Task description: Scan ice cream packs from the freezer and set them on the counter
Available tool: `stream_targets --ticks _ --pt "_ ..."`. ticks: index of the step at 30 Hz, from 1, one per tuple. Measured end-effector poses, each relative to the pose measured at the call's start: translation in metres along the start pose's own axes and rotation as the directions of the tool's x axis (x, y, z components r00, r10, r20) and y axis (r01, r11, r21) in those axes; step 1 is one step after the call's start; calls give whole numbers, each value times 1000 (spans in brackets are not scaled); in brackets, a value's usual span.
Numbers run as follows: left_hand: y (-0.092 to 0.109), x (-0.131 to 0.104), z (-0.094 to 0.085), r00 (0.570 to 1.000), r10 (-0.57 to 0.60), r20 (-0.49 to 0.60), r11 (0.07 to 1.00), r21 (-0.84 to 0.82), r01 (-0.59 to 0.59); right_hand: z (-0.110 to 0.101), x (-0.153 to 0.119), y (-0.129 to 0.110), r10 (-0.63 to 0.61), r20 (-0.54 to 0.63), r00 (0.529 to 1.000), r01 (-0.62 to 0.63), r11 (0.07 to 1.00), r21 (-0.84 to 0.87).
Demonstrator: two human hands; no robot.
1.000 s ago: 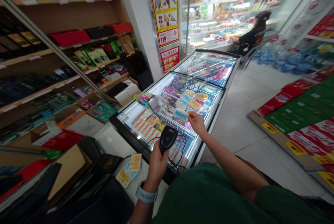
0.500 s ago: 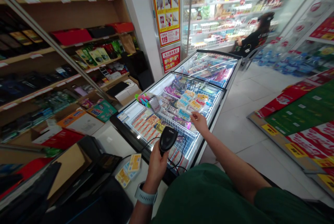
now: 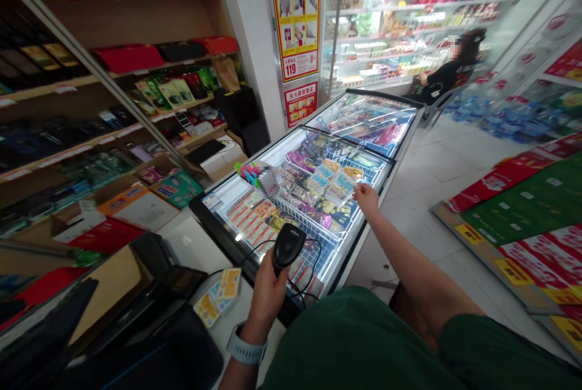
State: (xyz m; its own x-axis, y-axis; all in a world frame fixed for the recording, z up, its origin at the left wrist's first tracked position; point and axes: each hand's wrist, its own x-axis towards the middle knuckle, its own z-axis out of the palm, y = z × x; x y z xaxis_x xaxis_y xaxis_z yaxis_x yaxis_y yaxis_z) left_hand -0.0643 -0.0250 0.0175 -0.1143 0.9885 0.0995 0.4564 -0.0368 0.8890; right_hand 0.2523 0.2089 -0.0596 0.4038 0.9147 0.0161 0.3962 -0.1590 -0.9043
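Observation:
My left hand (image 3: 268,293), with a watch on its wrist, is wrapped round a black handheld barcode scanner (image 3: 290,245) whose head points forward over the freezer's near end. A dark cable hangs in loops by the scanner. Out over the glass top of the chest freezer (image 3: 386,193), my right hand (image 3: 367,199) pinches the edge of a flat blue-and-white packet (image 3: 343,184). Similar packets, one of them yellow (image 3: 353,172), lie beside it on the glass. Several more yellow and blue packets (image 3: 228,284) rest on the white counter at my left.
Wire baskets of frozen goods show through the glass. A pink and green item (image 3: 248,174) lies at the freezer's left side. Shelves (image 3: 113,77) line the left wall. Stacked red and green cartons (image 3: 522,196) stand at right. A seated person (image 3: 450,77) is beyond the freezer.
My right hand has moved right and slightly away from me, carrying the blue-and-white packet over the other packets. The scanner in my left hand has shifted only slightly.

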Motion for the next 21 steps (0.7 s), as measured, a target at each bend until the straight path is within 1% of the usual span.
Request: stream_targets --ticks 5,10,16,21 --pt "-4 -2 2 1000 -7 -16 1000 9 7 -11 34 9 99 -86 991 -97 995 21" --pt "-7 -4 6 999 -32 -39 999 -28 30 -12 56 19 180 -128 975 -179 984 22" --pt "-6 -5 7 997 -49 -51 998 -33 47 -3 70 30 226 -99 969 -226 974 11" --pt "-5 -3 8 997 -57 -53 998 -31 56 2 76 32 221 -44 974 -221 975 4"
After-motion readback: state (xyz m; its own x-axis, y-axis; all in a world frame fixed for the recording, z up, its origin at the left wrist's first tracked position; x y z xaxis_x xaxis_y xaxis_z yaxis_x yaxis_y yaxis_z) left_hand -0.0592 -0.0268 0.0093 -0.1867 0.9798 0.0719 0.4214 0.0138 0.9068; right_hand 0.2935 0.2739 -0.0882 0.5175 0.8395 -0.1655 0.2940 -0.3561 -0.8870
